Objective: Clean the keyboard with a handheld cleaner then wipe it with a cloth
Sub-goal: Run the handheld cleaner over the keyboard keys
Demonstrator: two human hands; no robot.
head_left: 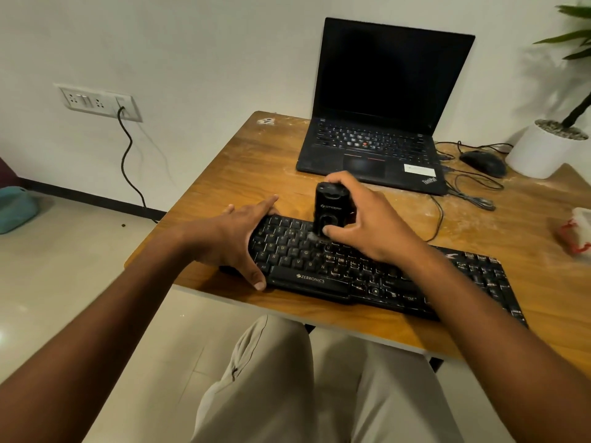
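My right hand [361,219] is wrapped around the black handheld cleaner [329,207], fingers curled over its top and far side and my thumb pressed against its lower front, so the grip is clamped firmly on it. I hold the cleaner upright with its lower end down on the keys of the black keyboard [367,276], in the upper rows left of the middle, where a pale smudge of dust shows beside the nozzle. My left hand [243,238] lies spread over the keyboard's left end, fingers straight and apart: the forefinger points toward 1 o'clock along the far edge and the thumb reaches down to the near edge beside the space bar, bracing the board flat rather than gripping it. The keyboard lies slantwise at the near edge of the wooden table [256,167], its right end running toward 4 o'clock. At 12 o'clock from the cleaner stands an open black laptop [383,107] with a dark screen. At 2 o'clock from it sit a black mouse [484,163] with its cable and a white plant pot [540,151]. At 3 o'clock, near the table's right side, lies a white and red cloth [575,233], well apart from both hands.
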